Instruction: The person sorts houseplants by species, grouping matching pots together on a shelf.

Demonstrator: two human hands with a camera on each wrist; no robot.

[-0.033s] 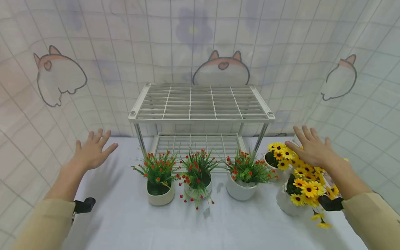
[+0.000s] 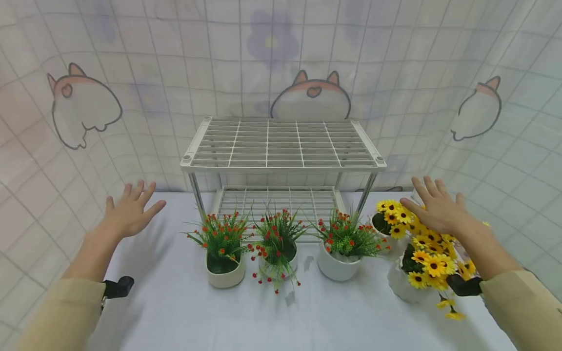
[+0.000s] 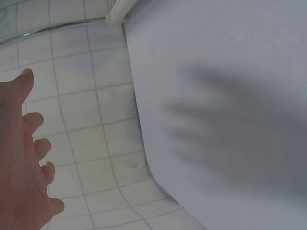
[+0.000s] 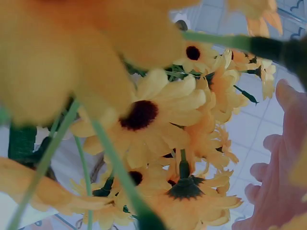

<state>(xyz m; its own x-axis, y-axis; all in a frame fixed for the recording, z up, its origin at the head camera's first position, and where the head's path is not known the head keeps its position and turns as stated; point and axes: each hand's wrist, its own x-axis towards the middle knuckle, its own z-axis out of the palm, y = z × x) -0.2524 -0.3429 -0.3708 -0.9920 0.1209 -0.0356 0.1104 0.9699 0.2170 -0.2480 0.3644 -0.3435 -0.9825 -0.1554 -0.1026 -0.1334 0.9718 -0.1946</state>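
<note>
My left hand (image 2: 128,213) is held out over the table's left side, fingers spread, holding nothing; its shadow falls on the white cloth in the left wrist view. On the right, my right hand (image 2: 439,207) spreads its fingers above pots of yellow flowers (image 2: 432,263), which crowd the right wrist view. Three potted plants with small red flowers stand in a row in front of the rack: a left one (image 2: 225,270), a middle one (image 2: 281,248) and a right one (image 2: 340,265). The white two-tier wire rack (image 2: 283,168) stands behind them.
A white cloth (image 2: 281,326) covers the table. Grid-patterned curtains (image 2: 386,48) with cartoon animals hang at the back and both sides. A second pot of yellow flowers (image 2: 392,214) stands behind the front one, near the rack's right leg (image 2: 366,192).
</note>
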